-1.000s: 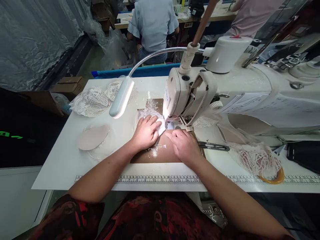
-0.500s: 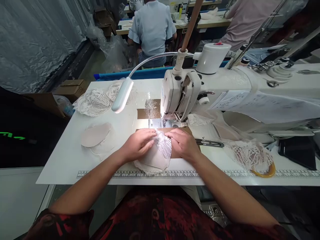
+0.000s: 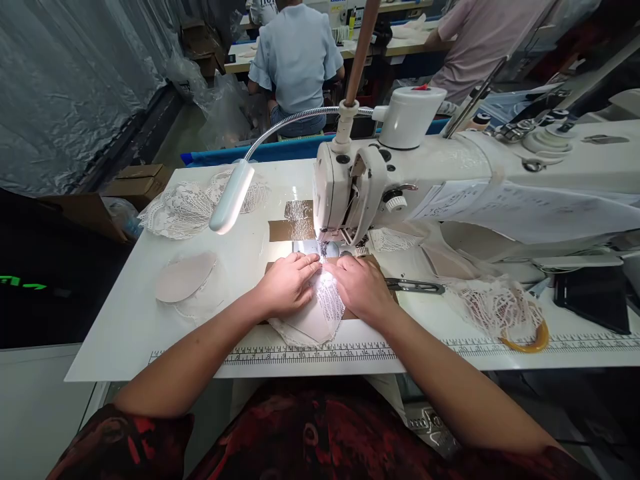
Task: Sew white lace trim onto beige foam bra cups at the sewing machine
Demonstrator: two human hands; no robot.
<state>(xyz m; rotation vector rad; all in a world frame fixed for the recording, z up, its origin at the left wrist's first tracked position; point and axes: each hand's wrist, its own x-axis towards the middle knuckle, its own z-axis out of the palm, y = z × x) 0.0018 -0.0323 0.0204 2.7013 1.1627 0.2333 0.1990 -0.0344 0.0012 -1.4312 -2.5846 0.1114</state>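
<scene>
A pale beige fabric piece with white lace (image 3: 327, 303) lies under both hands, its far tip at the needle area of a white sewing machine (image 3: 327, 193). My left hand (image 3: 287, 283) presses on its left side, fingers close together and stretched toward the needle. On its right edge, my right hand (image 3: 363, 290) has its fingers bent and pinching the lace near the presser foot. The fingertips of both hands almost meet in front of the foot. Exactly how the fabric sits under the foot is hidden by the fingers.
Black thread snips (image 3: 415, 286) lie right of my right hand. Lace with a yellow ring (image 3: 530, 340) and a dark flat device (image 3: 593, 300) are farther right. Oval pads (image 3: 185, 277) and a lace pile (image 3: 180, 210) lie left. A lamp (image 3: 233, 197) hangs over the table. A person (image 3: 297, 63) sits beyond.
My left hand has slid right and forward, closer to my right hand, and the fingertips now cover the fabric's far tip. The whole view has shifted slightly.
</scene>
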